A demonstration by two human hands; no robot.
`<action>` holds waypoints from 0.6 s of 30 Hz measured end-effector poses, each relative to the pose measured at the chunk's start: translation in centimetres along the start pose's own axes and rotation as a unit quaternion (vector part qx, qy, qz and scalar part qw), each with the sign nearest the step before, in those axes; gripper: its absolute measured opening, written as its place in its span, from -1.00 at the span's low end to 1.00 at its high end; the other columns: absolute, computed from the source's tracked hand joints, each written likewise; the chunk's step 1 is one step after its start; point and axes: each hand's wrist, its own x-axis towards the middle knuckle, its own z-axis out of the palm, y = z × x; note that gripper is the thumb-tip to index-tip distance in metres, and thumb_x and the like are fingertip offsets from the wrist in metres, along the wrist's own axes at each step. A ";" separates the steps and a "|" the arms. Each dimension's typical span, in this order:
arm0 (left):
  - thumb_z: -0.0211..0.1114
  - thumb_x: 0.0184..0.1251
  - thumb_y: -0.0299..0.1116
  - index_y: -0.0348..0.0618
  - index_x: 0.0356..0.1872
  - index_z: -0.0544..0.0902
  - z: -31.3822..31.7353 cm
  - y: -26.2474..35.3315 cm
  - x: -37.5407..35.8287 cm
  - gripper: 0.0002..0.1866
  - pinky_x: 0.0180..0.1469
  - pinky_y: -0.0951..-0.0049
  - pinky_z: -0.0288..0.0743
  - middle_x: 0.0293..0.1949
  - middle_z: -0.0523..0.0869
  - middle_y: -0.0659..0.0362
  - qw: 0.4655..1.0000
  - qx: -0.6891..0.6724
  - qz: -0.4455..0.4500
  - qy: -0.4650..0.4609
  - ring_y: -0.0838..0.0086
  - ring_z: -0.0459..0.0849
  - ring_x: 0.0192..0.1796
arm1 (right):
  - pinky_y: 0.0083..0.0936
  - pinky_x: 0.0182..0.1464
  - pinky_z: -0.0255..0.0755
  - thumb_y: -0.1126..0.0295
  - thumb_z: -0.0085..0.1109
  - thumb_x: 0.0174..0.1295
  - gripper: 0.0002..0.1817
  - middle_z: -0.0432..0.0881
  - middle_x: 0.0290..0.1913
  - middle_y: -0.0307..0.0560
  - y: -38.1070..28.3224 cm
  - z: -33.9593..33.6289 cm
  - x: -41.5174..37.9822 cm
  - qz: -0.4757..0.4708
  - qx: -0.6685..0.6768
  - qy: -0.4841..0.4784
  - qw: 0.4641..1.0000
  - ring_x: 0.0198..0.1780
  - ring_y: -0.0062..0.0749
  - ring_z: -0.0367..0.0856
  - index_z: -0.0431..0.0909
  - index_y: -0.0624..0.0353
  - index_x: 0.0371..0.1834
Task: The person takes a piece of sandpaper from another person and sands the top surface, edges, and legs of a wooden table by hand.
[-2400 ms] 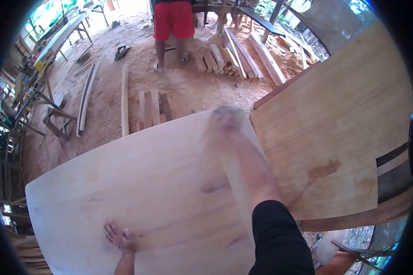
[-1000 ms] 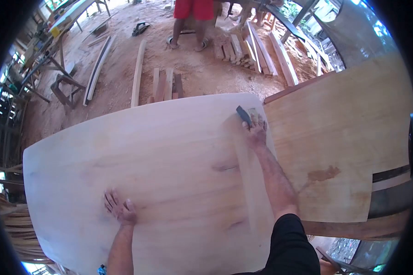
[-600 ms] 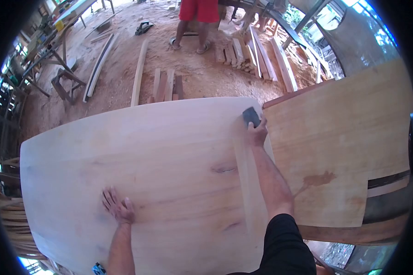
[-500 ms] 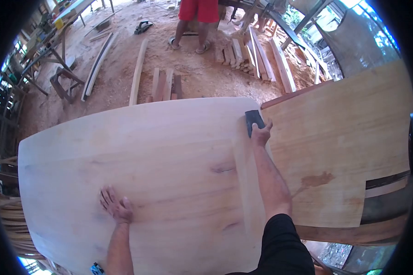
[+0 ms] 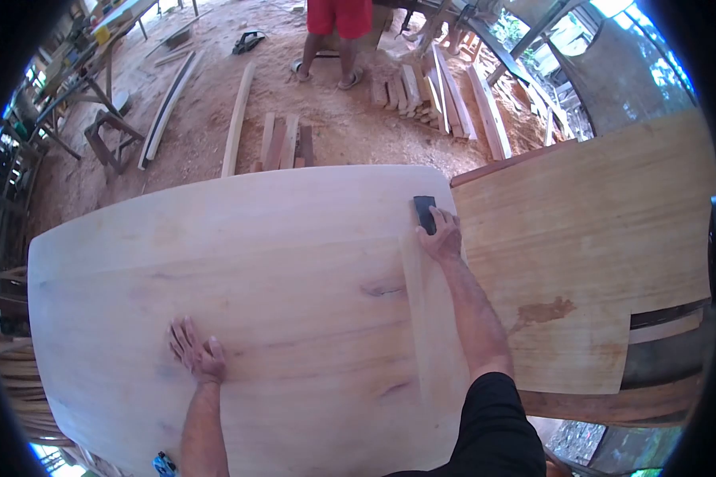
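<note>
A large pale wooden panel (image 5: pixel 302 262) with rounded corners and several dark grain marks lies flat before me. My right hand (image 5: pixel 444 237) grips a dark sanding block (image 5: pixel 424 208) near the panel's far right corner, thumb and fingers on its sides. The block's underside is hidden against the wood. Toward the panel's left side, my left hand (image 5: pixel 196 350) rests palm down with its fingers spread, holding nothing.
Another wooden sheet (image 5: pixel 581 238) with a brown stain adjoins on the right. Beyond the panel, timber offcuts (image 5: pixel 410 91) and long boards lie on the dusty floor. A person in red shorts (image 5: pixel 339 20) stands at the back. A small blue object (image 5: pixel 165 464) sits by the near edge.
My right hand and the sanding block have shifted slightly left, and the block is turned more upright in view. My left hand stays flat in nearly the same place.
</note>
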 end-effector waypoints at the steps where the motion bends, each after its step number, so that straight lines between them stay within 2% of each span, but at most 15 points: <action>1: 0.15 0.20 -0.04 -0.11 0.57 0.22 0.0 0.0 0.0 -0.13 0.60 -0.18 -0.22 0.61 0.11 -0.11 1.000 -0.001 -0.001 -0.002 -0.11 0.00 0.64 | -0.08 0.24 0.49 0.19 0.41 0.05 -0.43 0.63 0.13 0.14 0.4 -0.1 0.0 -0.008 0.012 -0.020 1.000 0.22 0.08 0.55 0.66 0.19 0.16; 4: 0.15 0.20 -0.04 -0.11 0.58 0.21 -0.1 0.2 0.0 -0.13 0.61 -0.18 -0.22 0.61 0.10 -0.11 1.000 0.002 -0.002 -0.003 -0.11 -0.01 0.64 | -0.12 0.18 0.54 0.25 0.32 0.13 -0.45 0.66 0.09 0.13 1.8 0.7 0.4 0.019 0.022 -0.015 0.999 0.12 0.06 0.61 0.61 0.15 0.23; 7: 0.15 0.20 -0.03 -0.09 0.58 0.21 0.0 0.1 0.1 -0.12 0.61 -0.18 -0.22 0.62 0.09 -0.11 1.000 0.005 0.003 0.002 -0.10 -0.02 0.64 | -0.14 0.12 0.57 0.29 0.25 0.17 -0.50 0.68 0.03 0.09 1.9 0.6 0.9 0.097 0.025 -0.026 0.995 0.02 0.04 0.65 0.61 0.11 0.23; 10: 0.16 0.20 -0.03 -0.09 0.58 0.21 -0.1 0.2 0.1 -0.12 0.61 -0.18 -0.23 0.62 0.09 -0.11 1.000 0.003 -0.004 -0.004 -0.10 -0.02 0.65 | -0.11 0.11 0.56 0.31 0.22 0.16 -0.51 0.66 0.04 0.07 1.9 1.0 1.3 -0.069 -0.007 0.017 0.997 0.06 0.03 0.62 0.61 0.09 0.22; 13: 0.16 0.20 -0.04 -0.10 0.58 0.21 0.2 -0.1 0.1 -0.12 0.61 -0.18 -0.24 0.62 0.09 -0.11 0.999 0.017 -0.018 -0.021 -0.10 -0.03 0.65 | -0.09 0.12 0.55 0.34 0.22 0.13 -0.49 0.63 0.10 0.05 0.7 1.0 1.1 -0.052 -0.017 -0.020 0.998 0.10 0.03 0.60 0.61 0.08 0.22; 16: 0.17 0.19 -0.04 -0.10 0.58 0.21 -0.4 0.3 0.1 -0.12 0.61 -0.18 -0.24 0.62 0.09 -0.11 1.000 0.008 -0.017 -0.024 -0.09 -0.05 0.66 | -0.07 0.18 0.51 0.45 0.18 0.11 -0.40 0.60 0.16 0.13 0.6 0.6 2.1 -0.048 -0.055 -0.074 0.995 0.19 0.08 0.56 0.55 -0.01 0.33; 18: 0.17 0.19 -0.05 -0.10 0.58 0.21 0.4 0.0 0.0 -0.12 0.61 -0.18 -0.24 0.62 0.09 -0.11 1.000 0.006 -0.014 -0.016 -0.09 -0.05 0.66 | -0.07 0.30 0.43 0.45 0.16 0.10 -0.34 0.56 0.23 0.16 1.1 0.8 2.8 -0.063 -0.084 0.008 0.994 0.26 0.11 0.51 0.50 0.02 0.39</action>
